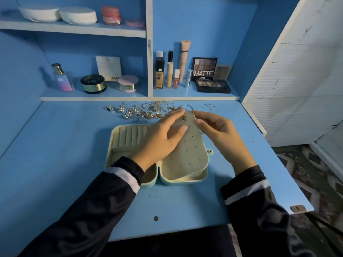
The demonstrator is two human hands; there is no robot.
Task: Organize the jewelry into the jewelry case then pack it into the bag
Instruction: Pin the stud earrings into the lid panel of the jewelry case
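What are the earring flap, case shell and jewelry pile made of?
Earring flap: matte beige, no sheen, punched holes; probably suede-like fabric.
Case shell: smooth mint outer skin; likely faux leather, unsure.
Jewelry pile: gold and silver glints; metal.

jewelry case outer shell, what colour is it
Mint green, visible along the near edge of the jewelry case in the head view; the lining inside is cream.
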